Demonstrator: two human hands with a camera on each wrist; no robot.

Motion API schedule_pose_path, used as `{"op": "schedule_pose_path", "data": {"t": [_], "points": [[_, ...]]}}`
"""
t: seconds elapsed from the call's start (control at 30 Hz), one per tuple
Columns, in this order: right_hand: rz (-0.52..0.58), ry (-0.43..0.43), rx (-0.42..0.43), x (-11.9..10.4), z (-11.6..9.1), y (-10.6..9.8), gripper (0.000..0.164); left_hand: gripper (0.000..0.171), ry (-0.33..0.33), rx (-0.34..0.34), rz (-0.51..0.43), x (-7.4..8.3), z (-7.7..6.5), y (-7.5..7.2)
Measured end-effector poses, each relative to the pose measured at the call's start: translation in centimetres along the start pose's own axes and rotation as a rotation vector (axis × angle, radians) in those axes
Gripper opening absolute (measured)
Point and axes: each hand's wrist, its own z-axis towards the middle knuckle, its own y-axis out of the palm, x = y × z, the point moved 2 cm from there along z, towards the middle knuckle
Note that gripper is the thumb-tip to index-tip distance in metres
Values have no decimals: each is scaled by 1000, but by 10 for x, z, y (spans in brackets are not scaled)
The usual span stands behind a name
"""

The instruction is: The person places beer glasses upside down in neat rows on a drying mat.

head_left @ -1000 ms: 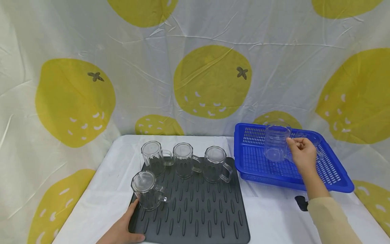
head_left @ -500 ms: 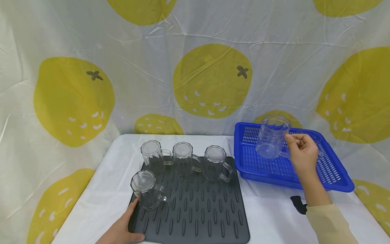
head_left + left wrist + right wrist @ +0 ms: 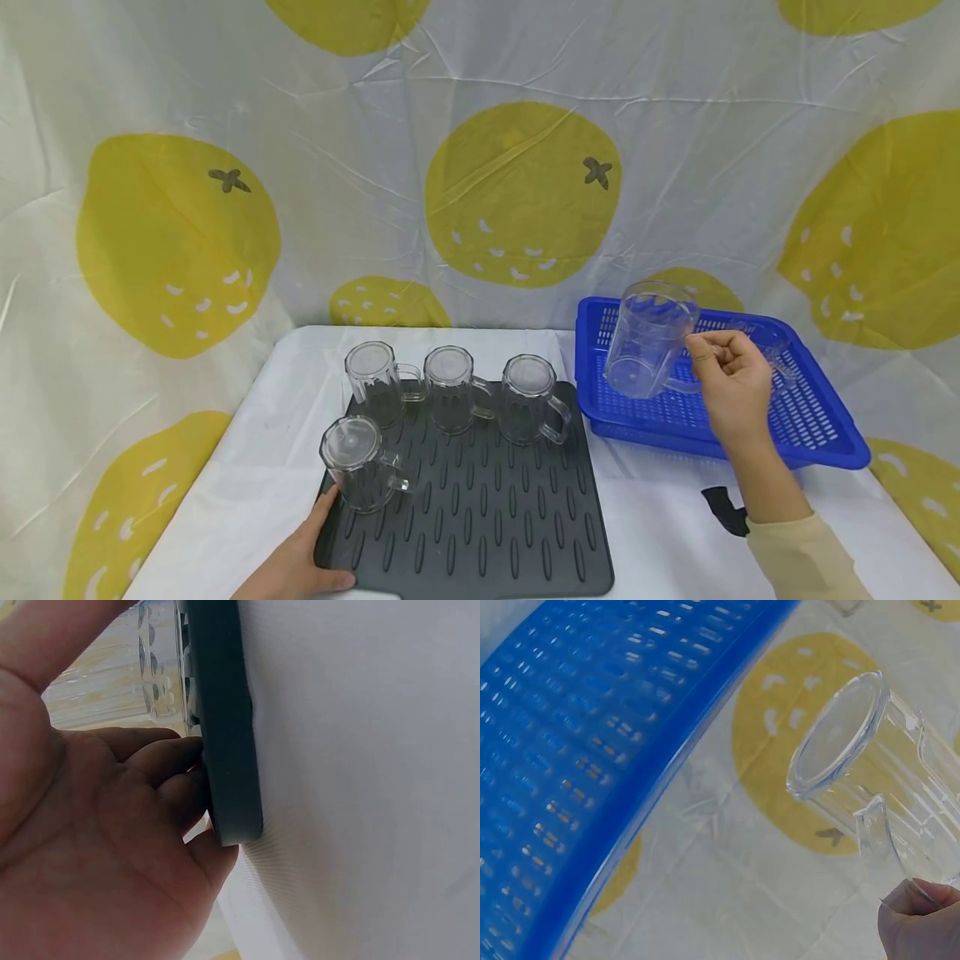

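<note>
My right hand (image 3: 735, 387) pinches the handle of a clear glass mug (image 3: 648, 342); the mug is tilted, above the left part of a blue plastic basket (image 3: 832, 454). In the right wrist view, this mug (image 3: 915, 772) shows against the curtain, fingers on its handle. My left hand (image 3: 296, 558) rests against the front left corner of a dark ribbed drying mat (image 3: 480, 533), fingers along its left side and thumb at the front. On the mat stand several upside-down glass mugs: a back row of three and one mug (image 3: 363, 462) nearest my left fingers.
Another clear mug (image 3: 780, 358) is in the basket, partly hidden behind my right hand. A black strap-like piece (image 3: 726, 510) shows beside my right wrist. Behind the white-covered table (image 3: 225, 492) hangs a lemon-print curtain (image 3: 360, 192).
My right hand has lifted the mug slightly within the basket area and carried it left, tilting it. The left hand and the mugs on the mat stay put.
</note>
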Motion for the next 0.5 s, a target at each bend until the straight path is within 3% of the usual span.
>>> {"op": "schedule_pose_path", "data": {"t": [0.37, 0.5], "points": [[38, 15, -77, -12, -16, 16, 8, 126, 14, -13, -24, -2, 1, -1], [80, -27, -122, -14, -23, 24, 6, 126, 8, -11, -28, -1, 1, -1]]}}
